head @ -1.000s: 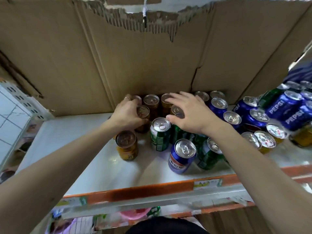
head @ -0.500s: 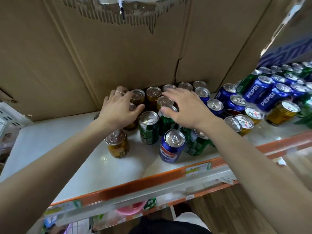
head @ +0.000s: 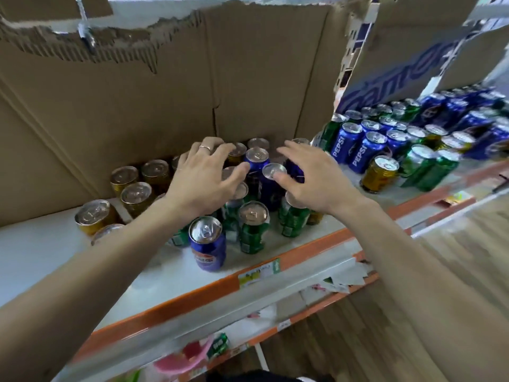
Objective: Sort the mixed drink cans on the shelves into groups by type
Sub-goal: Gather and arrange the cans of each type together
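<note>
I see both hands spread over the mixed cans [head: 253,216] on the shelf [head: 41,252] — left hand [head: 201,180] fingers splayed, holding nothing; right hand [head: 311,180] open, its thumb touching a blue can [head: 272,186] at the cluster's middle.

A white shelf [head: 46,252] carries gold cans [head: 92,216], green cans [head: 252,230] and blue cans [head: 208,245].

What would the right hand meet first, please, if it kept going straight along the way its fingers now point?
Probably the blue cans at the back of the cluster: the right hand points up-left over them, thumb near a can top. Behind stands the cardboard wall. Depth is unclear.
</note>
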